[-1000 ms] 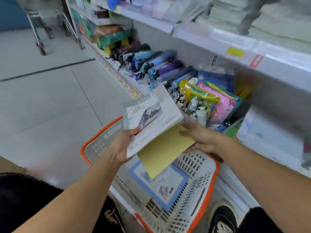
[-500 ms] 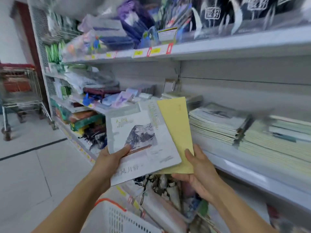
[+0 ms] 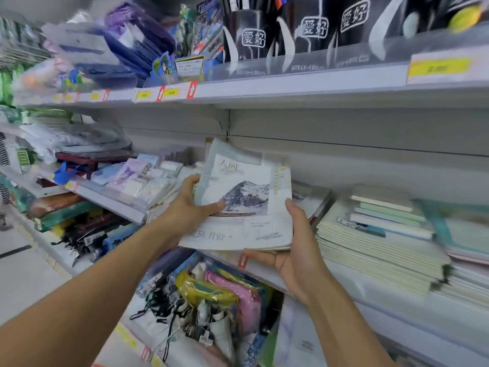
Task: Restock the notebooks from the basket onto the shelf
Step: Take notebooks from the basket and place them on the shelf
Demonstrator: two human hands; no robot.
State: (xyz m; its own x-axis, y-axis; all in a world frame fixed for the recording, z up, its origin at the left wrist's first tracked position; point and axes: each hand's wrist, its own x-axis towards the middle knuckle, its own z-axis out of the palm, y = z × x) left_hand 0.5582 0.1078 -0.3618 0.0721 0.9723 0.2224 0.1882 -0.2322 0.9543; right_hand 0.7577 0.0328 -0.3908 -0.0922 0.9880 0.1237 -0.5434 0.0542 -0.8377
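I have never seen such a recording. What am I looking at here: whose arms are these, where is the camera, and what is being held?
No machine here: a person wears a camera on the head, so you see their own two arms from above. The left hand and the right hand together grip a notebook with a mountain picture, held at the front of a shop shelf. On that shelf, to the right, lie stacks of notebooks. Above stand black pen cups. The basket is not in view.

The notebook [image 3: 246, 197] sits above the shelf [image 3: 370, 290] edge, left of the stacked notebooks [image 3: 375, 250].
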